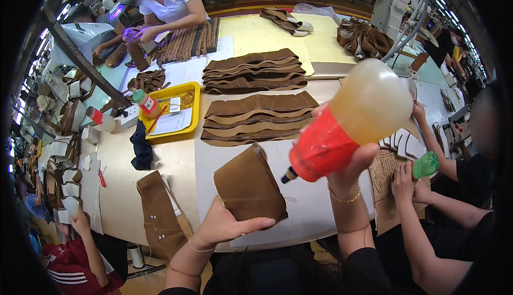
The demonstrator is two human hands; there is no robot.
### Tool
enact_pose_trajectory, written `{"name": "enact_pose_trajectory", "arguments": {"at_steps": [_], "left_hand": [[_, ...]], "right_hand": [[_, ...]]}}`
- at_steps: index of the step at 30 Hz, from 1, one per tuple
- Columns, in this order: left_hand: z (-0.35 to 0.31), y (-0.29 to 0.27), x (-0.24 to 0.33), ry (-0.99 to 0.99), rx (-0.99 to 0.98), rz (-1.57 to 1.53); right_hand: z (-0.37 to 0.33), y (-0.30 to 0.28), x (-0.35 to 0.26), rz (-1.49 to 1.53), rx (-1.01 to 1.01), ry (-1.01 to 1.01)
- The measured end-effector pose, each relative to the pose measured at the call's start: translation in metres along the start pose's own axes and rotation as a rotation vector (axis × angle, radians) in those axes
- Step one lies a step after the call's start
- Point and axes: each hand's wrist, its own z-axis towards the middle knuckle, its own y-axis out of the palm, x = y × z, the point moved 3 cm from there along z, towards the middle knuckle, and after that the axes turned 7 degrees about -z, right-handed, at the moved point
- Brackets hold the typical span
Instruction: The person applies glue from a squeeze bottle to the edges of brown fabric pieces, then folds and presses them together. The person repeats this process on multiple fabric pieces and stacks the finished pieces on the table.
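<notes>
My left hand [230,223] grips a brown leather piece [251,185] by its lower edge, thumb on the near face. In my right hand [355,167] is a large glue bottle [368,102], tipped upside down, with amber liquid inside and red tape [323,145] round its neck end. Its dark nozzle [289,175] points down beside the leather's right edge, slightly apart from it. Beyond my hands lie two stacks of wavy brown leather strips, a nearer stack [256,118] and a farther stack [254,70]. Another brown leather piece [160,215] rests on the table to the left.
A yellow tray [196,108] holds a red-and-green bottle [145,101], paper and a red pen. A dark cloth [141,148] lies beside it. To the right, a co-worker's hands [409,185] hold a green-ended bottle [426,165]. Another person works at the far left; a sewing machine [395,1] stands far right.
</notes>
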Motion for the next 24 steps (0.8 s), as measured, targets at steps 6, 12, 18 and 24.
{"name": "enact_pose_trajectory", "arguments": {"at_steps": [6, 12, 18, 24], "left_hand": [[-0.004, -0.001, 0.003, -0.038, -0.031, -0.128], [-0.009, -0.003, 0.003, -0.008, -0.008, -0.159], [-0.008, -0.003, 0.002, -0.011, -0.012, -0.188], [-0.008, -0.005, 0.001, 0.007, 0.022, -0.240]], "right_hand": [[0.011, 0.025, -0.015, -0.163, -0.139, 0.008], [0.003, 0.028, -0.014, -0.155, -0.136, 0.015], [-0.024, 0.014, -0.002, -0.174, -0.131, 0.177], [-0.026, 0.010, 0.007, -0.124, -0.086, 0.215]]}}
